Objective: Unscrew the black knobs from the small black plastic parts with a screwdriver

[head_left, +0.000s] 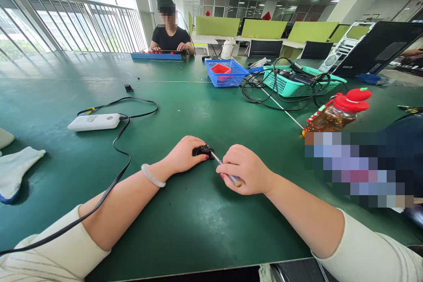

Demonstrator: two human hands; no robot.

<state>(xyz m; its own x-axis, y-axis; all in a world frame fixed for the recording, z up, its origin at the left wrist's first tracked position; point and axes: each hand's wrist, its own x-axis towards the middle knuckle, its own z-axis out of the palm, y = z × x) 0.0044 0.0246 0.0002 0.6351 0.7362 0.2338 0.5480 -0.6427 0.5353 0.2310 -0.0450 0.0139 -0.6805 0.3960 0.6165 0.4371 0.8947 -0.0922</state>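
My left hand [187,154] grips a small black part [205,150] against the green tabletop, thumb at its near side and fingers over the far side. The part looks round on top; its exact kind is too small to make out. In my right hand [246,169] is a screwdriver [235,180], its handle between thumb and fingers. The metal shaft slants up to the left, and its tip meets the black part or lies right beside it.
A white power bank [94,122] with a black cable lies to the left, near a cloth glove [18,169]. Farther back stand a blue basket [226,80] and a green basket [287,90] with cables. A red-capped bottle [337,112] is at right. Across the table sits a person [172,37].
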